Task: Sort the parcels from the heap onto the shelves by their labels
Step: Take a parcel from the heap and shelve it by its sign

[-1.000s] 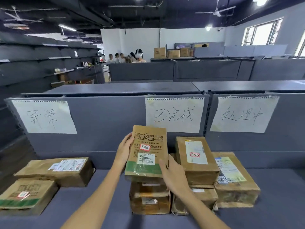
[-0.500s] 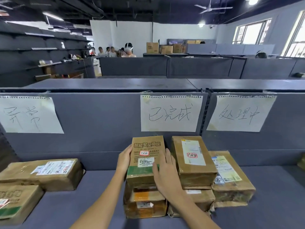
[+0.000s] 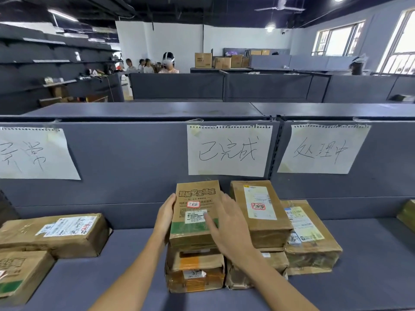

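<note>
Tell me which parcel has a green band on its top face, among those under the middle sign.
The parcel with the green band, top of the left stack, between both hands; its neighbours are plain brown.

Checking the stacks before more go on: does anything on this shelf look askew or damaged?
The orange-taped parcel at the bottom of the left stack looks crumpled and bulging. The parcel with a green band on top of it sits set back, so that stack looks uneven.
</note>
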Demonstrator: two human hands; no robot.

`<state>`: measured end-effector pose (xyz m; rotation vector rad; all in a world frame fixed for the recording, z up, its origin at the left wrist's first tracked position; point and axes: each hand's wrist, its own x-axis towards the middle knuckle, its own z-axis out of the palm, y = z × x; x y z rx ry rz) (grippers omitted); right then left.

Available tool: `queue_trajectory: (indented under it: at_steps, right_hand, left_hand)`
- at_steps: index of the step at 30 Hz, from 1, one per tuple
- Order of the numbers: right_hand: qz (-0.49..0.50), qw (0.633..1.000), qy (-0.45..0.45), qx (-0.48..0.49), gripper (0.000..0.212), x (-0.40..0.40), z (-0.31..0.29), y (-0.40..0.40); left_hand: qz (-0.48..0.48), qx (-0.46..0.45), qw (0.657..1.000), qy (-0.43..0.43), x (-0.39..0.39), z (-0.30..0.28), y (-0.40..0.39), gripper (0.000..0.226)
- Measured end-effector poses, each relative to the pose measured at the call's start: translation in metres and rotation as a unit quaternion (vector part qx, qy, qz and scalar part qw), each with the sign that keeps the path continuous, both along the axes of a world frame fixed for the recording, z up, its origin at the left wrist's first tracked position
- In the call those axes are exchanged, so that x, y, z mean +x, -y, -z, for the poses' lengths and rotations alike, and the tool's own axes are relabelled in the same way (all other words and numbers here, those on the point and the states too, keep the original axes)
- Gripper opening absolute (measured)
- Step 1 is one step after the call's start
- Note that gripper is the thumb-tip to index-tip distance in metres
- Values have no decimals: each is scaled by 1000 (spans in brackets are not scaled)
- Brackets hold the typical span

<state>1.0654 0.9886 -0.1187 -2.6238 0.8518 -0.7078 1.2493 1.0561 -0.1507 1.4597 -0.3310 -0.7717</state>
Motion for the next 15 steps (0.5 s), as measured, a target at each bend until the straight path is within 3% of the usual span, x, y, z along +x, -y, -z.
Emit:
queue_trajectory:
  at_steps: [4,7,9,11,15]
  right_hand:
    - [50,998,37,1,69,-27,-17,42]
    - [104,994,46,-1,59,-56,-17,80]
    - [132,991,9,-5,53,-76,-17,98]
    - [164,985,-43,-11,61,-95,-19,109]
    - [203,975,-89,-7,83,-127,-23,115]
  left_hand:
    - [20,-4,1000,-21,-6,1,-3,45]
    - [14,-5,1000,26,-9,-4,-8,46]
    - [5,1,995,95,-7,-8,-9,53]
    - [-4,19,983,185,-3,-19,-8,57]
    - [35,15,922,386,-10,-53,1,48]
